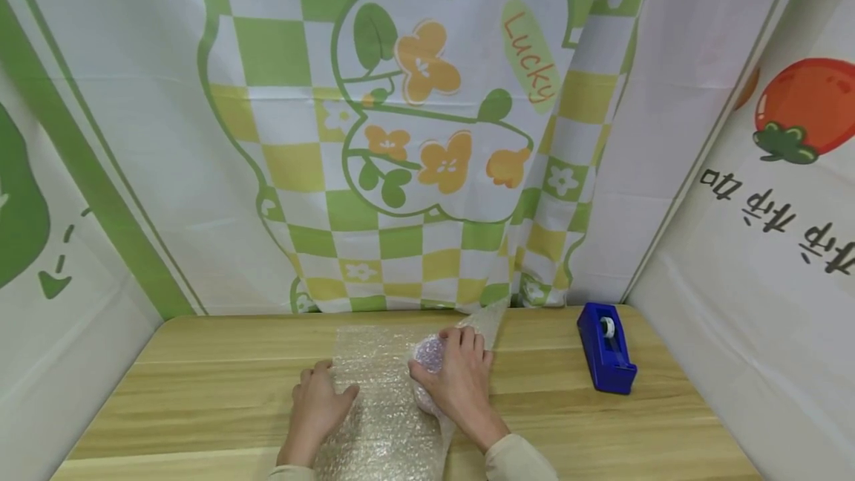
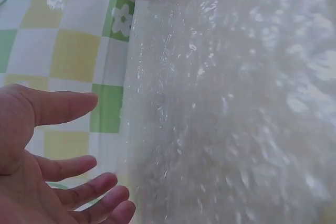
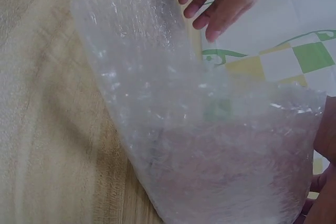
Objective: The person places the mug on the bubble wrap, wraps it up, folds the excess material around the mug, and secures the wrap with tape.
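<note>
My right hand (image 1: pixel 461 378) curls round a pale pink-purple, round-ended object (image 1: pixel 430 353) partly covered by bubble wrap, thumb on the near left side and fingers over the far right. The exact kind of object cannot be told. In the right wrist view its pink colour shows through the clear layers. The bubble wrap (image 1: pixel 384 407) runs as a long sheet toward me, with a corner rising at the back right. Beside the sheet's left edge is my left hand (image 1: pixel 317 408), fingers loosely spread and holding nothing; the left wrist view shows this hand (image 2: pixel 31 182) with thumb and fingers apart.
A blue tape dispenser (image 1: pixel 606 351) with a roll of tape stands on the right of the wooden table (image 1: pixel 220 392). A green and yellow checked cloth (image 1: pixel 414 258) hangs behind the table's back edge. Printed white cloth walls flank both sides.
</note>
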`<action>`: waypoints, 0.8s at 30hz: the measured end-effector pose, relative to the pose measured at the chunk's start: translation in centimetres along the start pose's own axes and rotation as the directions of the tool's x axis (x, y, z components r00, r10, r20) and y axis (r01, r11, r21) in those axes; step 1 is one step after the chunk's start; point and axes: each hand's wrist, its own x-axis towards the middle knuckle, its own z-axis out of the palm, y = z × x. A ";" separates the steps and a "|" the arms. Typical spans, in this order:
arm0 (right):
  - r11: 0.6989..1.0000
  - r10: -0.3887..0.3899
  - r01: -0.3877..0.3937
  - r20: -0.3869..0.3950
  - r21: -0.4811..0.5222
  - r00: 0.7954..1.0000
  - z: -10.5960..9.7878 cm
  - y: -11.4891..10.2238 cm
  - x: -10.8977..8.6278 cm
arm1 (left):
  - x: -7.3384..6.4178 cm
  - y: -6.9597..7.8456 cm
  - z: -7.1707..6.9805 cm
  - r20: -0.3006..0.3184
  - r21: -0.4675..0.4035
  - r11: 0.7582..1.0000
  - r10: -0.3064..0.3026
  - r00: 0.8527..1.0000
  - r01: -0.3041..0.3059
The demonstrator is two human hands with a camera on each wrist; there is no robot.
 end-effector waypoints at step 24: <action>1.000 0.007 -0.007 0.018 0.001 1.000 -0.1 0.0 0.0 | 2.7 -0.5 0.6 0.024 -0.370 0.918 -0.145 0.989 0.144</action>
